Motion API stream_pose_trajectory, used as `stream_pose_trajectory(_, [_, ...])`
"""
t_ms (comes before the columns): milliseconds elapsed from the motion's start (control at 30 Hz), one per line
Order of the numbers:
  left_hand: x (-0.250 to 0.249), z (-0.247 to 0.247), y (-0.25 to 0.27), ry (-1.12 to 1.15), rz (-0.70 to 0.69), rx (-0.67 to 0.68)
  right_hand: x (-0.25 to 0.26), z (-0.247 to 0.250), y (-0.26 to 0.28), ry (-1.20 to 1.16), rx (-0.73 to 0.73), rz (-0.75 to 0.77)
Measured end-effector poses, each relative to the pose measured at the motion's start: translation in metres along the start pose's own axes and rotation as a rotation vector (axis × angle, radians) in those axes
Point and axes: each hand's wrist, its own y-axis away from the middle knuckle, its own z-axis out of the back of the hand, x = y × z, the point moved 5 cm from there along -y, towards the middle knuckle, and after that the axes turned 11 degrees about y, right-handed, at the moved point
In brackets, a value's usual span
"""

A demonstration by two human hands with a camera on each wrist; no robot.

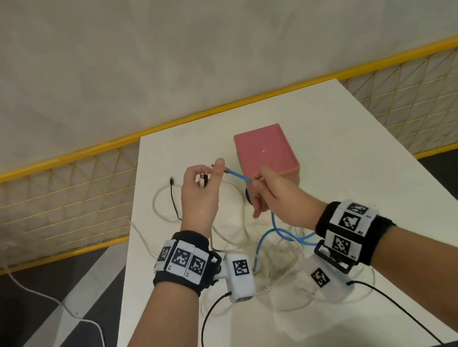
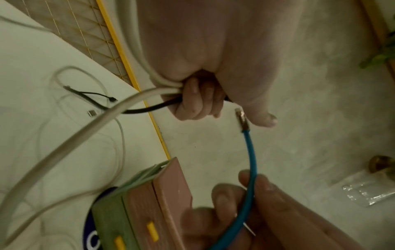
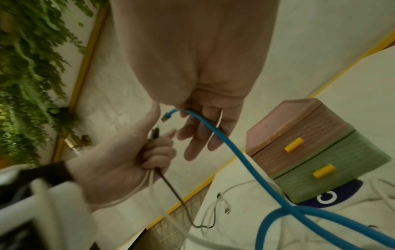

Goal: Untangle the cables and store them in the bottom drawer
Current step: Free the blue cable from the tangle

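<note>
Blue cable in right hand grip

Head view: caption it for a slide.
Left hand holds gathered cable ends; right hand pinches the blue cable beside the drawers.

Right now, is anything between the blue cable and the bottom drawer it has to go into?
Yes. The green bottom drawer is closed, so its own front blocks entry. The blue cable, pinched by the right hand, also still runs through the white cables.
</note>
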Motion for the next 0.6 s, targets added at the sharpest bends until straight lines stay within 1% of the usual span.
stream_pose_trajectory(67, [-0.002, -0.015, 0.001, 0.076, 0.068, 0.046, 0.009, 0.003, 0.007, -0.042, 0.018, 0.047])
stream_pose_trajectory(100, [-0.004, -0.023, 0.002, 0.083, 0.066, 0.088, 0.012, 0.003, 0.009, -0.054, 0.03, 0.068])
stream_pose_trajectory(167, [-0.013, -0.036, 0.005, 0.068, 0.014, 0.156, 0.015, 0.002, 0.011, -0.047, 0.054, 0.113])
stream_pose_trajectory(233, [-0.023, -0.043, 0.007, 0.078, -0.054, 0.177, 0.013, 0.0, 0.012, -0.039, 0.077, 0.136])
stream_pose_trajectory(300, [-0.036, -0.043, 0.005, 0.16, -0.095, 0.142, 0.007, -0.001, 0.013, -0.039, 0.096, 0.131])
stream_pose_trajectory(367, [-0.048, -0.035, -0.001, 0.233, -0.131, 0.074, 0.0, -0.001, 0.016, -0.009, 0.104, 0.142])
stream_pose_trajectory(433, [-0.058, -0.022, -0.007, 0.236, -0.194, -0.003, -0.009, -0.002, 0.019, 0.043, 0.116, 0.158])
stream_pose_trajectory(500, [-0.068, -0.008, -0.012, 0.284, -0.242, -0.074, -0.023, -0.001, 0.022, 0.078, 0.145, 0.129])
stream_pose_trajectory(600, [-0.081, 0.015, -0.017, 0.524, -0.237, -0.132, -0.052, 0.004, 0.028, 0.144, 0.182, 0.048])
